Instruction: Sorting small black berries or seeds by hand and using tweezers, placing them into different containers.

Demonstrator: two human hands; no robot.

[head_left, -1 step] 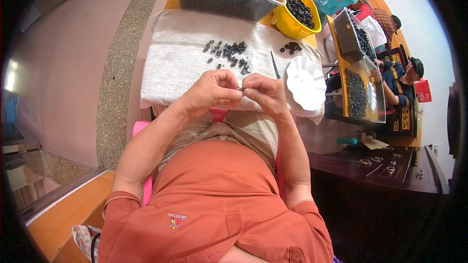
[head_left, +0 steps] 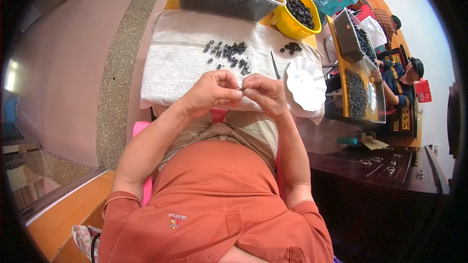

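My left hand and my right hand meet over the near edge of a white towel. Thumb and forefinger of each are pinched together at the same spot. A tiny dark piece shows between the fingertips, mostly covered, its kind not clear. Just beyond them lies a scatter of small black bead-like pieces. To the right are dark tweezers, a white scalloped dish with a few tiny specks in it, and a smaller group of black pieces.
A clear plastic bin full of black pieces stands beyond the towel, beside a yellow bowl of the same. At right, another person sits by a second table with clear bins. A dark panel lies at lower right.
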